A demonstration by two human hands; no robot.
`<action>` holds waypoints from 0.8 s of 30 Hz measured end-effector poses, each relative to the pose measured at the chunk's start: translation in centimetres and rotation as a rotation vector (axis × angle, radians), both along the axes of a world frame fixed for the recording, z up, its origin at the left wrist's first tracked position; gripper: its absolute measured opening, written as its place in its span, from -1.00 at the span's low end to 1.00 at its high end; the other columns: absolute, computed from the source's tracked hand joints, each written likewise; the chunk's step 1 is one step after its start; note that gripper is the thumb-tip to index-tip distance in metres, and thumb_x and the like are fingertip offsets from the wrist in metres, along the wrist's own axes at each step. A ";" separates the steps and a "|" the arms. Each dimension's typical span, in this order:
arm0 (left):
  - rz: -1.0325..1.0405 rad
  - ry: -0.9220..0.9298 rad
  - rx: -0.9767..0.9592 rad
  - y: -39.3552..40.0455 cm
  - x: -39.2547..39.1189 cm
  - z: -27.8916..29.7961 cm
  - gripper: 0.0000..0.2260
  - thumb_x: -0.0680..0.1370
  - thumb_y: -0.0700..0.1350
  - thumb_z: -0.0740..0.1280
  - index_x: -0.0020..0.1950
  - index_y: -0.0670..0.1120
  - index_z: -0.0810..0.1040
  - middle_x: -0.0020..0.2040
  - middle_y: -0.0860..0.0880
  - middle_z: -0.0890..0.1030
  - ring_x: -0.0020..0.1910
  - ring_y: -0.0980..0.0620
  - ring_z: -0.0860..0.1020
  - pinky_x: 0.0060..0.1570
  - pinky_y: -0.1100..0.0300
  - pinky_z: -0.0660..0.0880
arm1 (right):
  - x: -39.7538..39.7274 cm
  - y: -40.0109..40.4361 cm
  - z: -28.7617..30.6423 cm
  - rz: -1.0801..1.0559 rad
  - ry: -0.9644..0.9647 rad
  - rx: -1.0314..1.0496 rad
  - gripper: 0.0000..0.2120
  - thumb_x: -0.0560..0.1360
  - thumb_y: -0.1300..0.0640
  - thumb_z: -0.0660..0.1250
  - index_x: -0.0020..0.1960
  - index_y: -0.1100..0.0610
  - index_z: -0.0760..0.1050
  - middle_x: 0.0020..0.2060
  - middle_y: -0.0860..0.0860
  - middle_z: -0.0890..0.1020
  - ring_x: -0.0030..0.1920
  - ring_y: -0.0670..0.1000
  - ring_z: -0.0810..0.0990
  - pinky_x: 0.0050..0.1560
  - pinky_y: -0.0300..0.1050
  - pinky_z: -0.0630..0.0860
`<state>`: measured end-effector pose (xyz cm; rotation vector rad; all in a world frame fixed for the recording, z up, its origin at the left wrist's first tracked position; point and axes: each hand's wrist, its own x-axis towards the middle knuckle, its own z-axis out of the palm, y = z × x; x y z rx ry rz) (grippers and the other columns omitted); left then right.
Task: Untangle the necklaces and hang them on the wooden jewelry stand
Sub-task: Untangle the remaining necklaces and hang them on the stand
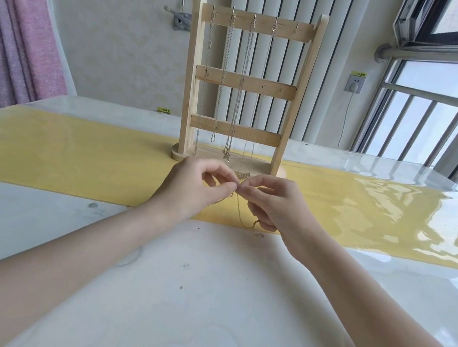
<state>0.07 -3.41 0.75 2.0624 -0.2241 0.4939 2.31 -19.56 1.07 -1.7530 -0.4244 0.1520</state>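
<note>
2 hands (pixel 235 194) pinch 1 chain (pixel 240 216); seemingly 4 hung (pixel 242 84)

Bright daylight pours in from the window (pixel 442 124) on the right. Strong glare ripples across the glossy tabletop (pixel 395 225) there. Shadows are soft and faint. Wide-angle distortion bends the edges; the curtain (pixel 19 26) leans. Focus is fairly sharp throughout.

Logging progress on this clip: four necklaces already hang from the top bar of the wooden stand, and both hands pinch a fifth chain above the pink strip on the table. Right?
Not quite. The strip is yellow, not pink, as the head view shows. The rest holds: four necklaces hang from the wooden stand's top bar, and the left hand and right hand pinch a fifth chain.
</note>
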 end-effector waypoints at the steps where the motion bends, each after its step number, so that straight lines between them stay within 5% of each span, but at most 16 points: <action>1: 0.011 -0.016 0.026 0.0 0.0 -0.1 -0.82 0.45 -0.16 0.44 -0.29 0.11 0.59 -0.37 0.27 0.57 -0.27 0.16 0.45 -0.27 0.36 0.38 | 0.0 0.0 0.0 0.004 -0.003 -0.009 -0.86 0.53 0.16 0.36 -0.21 0.12 0.51 -0.56 -0.09 0.38 -0.52 -0.08 0.19 -0.52 -0.29 0.10; 9: 0.038 -0.070 0.092 0.0 -0.2 -0.1 -0.78 0.43 -0.18 0.42 -0.35 0.09 0.54 -0.38 0.18 0.55 -0.31 0.30 0.45 -0.26 0.47 0.34 | -0.3 0.2 0.2 0.032 -0.032 -0.035 -0.81 0.54 0.21 0.31 -0.25 0.16 0.51 -0.50 -0.04 0.47 -0.52 -0.03 0.28 -0.50 -0.25 0.18; 14: -0.063 0.000 0.012 0.2 0.4 -0.3 -0.79 0.48 -0.21 0.38 -0.31 0.04 0.56 -0.45 0.25 0.54 -0.38 0.27 0.44 -0.30 0.41 0.36 | 0.1 -0.1 0.3 -0.031 -0.031 0.012 -0.81 0.54 0.19 0.31 -0.21 0.14 0.63 -0.25 -0.03 0.60 -0.28 -0.07 0.46 -0.47 -0.22 0.37; 21: -0.102 0.011 -0.046 -0.2 0.2 0.0 -0.81 0.54 -0.22 0.33 -0.24 0.00 0.52 -0.33 0.13 0.52 -0.40 0.35 0.44 -0.34 0.50 0.33 | 0.6 0.0 0.0 -0.051 -0.149 0.018 -0.90 0.44 0.21 0.45 -0.23 0.07 0.64 -0.14 0.25 0.59 -0.22 0.07 0.43 -0.30 -0.13 0.44; 24: -0.102 0.027 -0.021 0.0 0.4 -0.2 -0.83 0.55 -0.19 0.31 -0.22 0.01 0.52 -0.29 0.14 0.52 -0.37 0.35 0.44 -0.29 0.50 0.34 | 0.7 0.1 -0.1 -0.065 -0.194 -0.015 -0.88 0.42 0.20 0.47 -0.27 0.05 0.62 -0.13 0.21 0.55 -0.24 -0.02 0.40 -0.28 -0.16 0.41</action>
